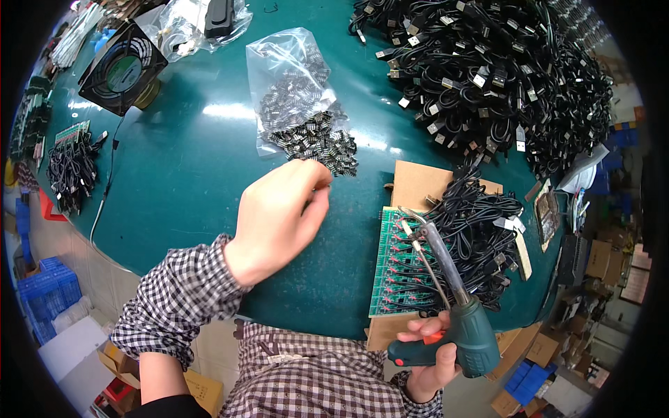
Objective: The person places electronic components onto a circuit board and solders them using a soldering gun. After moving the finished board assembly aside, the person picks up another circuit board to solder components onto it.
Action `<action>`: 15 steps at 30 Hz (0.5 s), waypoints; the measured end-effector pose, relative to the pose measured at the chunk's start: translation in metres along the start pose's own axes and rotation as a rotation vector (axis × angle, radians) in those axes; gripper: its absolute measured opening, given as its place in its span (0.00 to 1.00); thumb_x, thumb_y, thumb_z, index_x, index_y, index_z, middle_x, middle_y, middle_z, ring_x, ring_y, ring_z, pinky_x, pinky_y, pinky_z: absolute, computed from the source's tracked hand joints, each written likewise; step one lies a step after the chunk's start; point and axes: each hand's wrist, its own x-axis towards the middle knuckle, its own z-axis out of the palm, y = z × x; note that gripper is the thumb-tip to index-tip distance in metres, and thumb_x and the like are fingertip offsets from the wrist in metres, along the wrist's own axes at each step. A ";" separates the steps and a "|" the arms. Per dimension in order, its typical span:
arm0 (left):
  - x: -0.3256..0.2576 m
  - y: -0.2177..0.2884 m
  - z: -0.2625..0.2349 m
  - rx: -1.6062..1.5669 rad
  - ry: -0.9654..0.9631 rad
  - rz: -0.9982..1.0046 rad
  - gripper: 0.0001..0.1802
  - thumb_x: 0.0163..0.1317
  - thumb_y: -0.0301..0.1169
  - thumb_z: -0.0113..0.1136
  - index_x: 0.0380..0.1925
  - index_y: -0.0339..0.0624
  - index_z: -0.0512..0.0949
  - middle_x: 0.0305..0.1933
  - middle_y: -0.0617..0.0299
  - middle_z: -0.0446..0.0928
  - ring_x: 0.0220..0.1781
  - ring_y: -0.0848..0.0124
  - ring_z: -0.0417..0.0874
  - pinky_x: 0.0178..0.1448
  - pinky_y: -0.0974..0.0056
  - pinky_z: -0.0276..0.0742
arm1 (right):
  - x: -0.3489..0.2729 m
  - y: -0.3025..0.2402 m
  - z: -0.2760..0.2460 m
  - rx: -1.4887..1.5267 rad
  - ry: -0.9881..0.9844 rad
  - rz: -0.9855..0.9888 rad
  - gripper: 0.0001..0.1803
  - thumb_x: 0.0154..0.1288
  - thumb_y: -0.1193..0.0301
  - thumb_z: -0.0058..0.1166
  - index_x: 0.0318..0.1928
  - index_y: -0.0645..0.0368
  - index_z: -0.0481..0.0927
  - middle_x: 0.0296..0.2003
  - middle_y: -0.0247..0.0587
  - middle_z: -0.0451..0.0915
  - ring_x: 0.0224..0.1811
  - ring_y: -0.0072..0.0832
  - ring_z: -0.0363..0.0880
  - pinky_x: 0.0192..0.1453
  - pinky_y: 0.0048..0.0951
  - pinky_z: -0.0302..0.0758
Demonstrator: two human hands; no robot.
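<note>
My left hand (279, 212) is over the middle of the table with its fingers curled into a pinch, just in front of a pile of small black metal-pinned parts (320, 143). What its fingertips hold, if anything, is hidden. The pile spills from the mouth of a clear plastic bag (293, 76). In my right hand (435, 348) is a dark green soldering gun (474, 341), a finger by its red trigger. Its metal tip and thin feed tube reach over a green circuit board panel (387, 261), whose row of solder spots has black cables (474, 230) running off to the right.
Brown cardboard (418, 182) lies under the panel. A big heap of black USB cables (474, 76) fills the far right. At the far left stand a black fan (125, 70) with a trailing cord and another wired board bundle (73, 167). A plastic bag with a black object (219, 17) lies at the back.
</note>
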 end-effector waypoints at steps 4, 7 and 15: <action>-0.014 0.047 -0.015 -1.194 -0.159 -0.656 0.14 0.51 0.19 0.60 0.37 0.33 0.68 0.32 0.59 0.75 0.35 0.77 0.79 0.40 0.74 0.76 | 0.010 -0.009 0.018 -0.032 -0.052 -0.046 0.27 0.61 0.62 0.49 0.52 0.71 0.62 0.35 0.47 0.72 0.40 0.37 0.76 0.34 0.33 0.83; -0.026 0.077 -0.016 -1.463 -0.231 -0.829 0.15 0.51 0.16 0.59 0.38 0.33 0.67 0.34 0.57 0.75 0.38 0.74 0.79 0.45 0.71 0.78 | 0.021 -0.021 0.035 -0.207 -0.136 0.011 0.24 0.53 0.79 0.51 0.52 0.70 0.63 0.36 0.46 0.73 0.41 0.35 0.75 0.40 0.31 0.79; -0.041 0.095 -0.007 -1.509 -0.260 -0.727 0.12 0.52 0.14 0.57 0.36 0.30 0.69 0.35 0.54 0.76 0.40 0.72 0.79 0.46 0.71 0.79 | 0.035 -0.010 0.025 -0.388 -0.294 -0.251 0.18 0.48 0.91 0.50 0.41 0.65 0.67 0.31 0.38 0.68 0.34 0.26 0.71 0.39 0.26 0.70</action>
